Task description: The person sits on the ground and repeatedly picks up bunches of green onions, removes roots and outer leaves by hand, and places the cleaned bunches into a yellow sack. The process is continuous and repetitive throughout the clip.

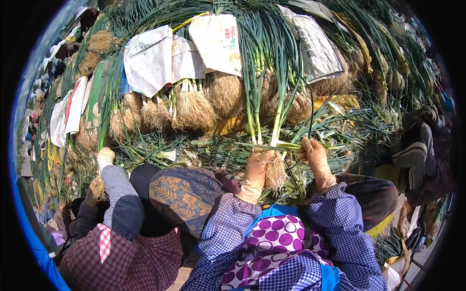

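My left hand (256,165), in a soiled pale glove, is closed around the root ends of a few green onions (278,120). Their long green tops reach away from me towards the pile, and their stringy roots (276,172) hang beside the glove. My right hand (314,154), gloved alike, pinches a green outer leaf (287,145) that stretches crosswise over the white stems. Trimmed leaves and scraps (320,134) lie beneath both hands.
Bundled green onions (193,105) with roots towards me line the far side, partly under white woven sacks (215,43). At left a co-worker's gloved hand (105,157) grips onions. Another person's shoe (410,154) is at right. My patterned knee (185,198) is beside my left arm.
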{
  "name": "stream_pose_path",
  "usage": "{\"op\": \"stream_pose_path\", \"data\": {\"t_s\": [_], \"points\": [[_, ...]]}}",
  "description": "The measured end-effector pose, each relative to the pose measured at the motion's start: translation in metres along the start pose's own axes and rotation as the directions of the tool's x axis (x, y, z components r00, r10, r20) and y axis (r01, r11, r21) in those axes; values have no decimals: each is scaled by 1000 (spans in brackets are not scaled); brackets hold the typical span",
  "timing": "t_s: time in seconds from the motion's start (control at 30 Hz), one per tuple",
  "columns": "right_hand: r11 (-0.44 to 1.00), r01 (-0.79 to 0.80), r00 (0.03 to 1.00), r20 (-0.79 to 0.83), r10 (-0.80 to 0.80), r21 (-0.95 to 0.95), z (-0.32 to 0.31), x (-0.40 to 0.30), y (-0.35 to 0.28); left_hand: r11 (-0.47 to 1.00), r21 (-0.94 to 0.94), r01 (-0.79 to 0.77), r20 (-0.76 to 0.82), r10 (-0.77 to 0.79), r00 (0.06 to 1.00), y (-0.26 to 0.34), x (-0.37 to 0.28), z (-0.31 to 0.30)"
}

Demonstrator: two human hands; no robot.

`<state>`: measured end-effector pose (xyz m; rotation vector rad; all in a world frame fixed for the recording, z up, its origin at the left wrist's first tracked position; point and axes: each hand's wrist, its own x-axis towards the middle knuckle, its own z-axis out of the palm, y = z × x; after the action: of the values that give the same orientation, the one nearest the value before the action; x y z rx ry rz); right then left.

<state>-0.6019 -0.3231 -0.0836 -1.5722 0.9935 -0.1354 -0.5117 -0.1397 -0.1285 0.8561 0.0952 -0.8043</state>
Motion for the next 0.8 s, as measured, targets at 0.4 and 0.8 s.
{"op": "stream_pose_path", "data": {"t_s": [0.4, 0.8], "points": [[937, 240, 770, 637, -24, -254, 58, -6, -77, 998, 13, 53, 96, -54, 994, 31, -3, -1], [-153, 938, 235, 897, -375, -310, 28, 3, -92, 714, 615, -334, 285, 193, 939, 22, 8, -14]]}}
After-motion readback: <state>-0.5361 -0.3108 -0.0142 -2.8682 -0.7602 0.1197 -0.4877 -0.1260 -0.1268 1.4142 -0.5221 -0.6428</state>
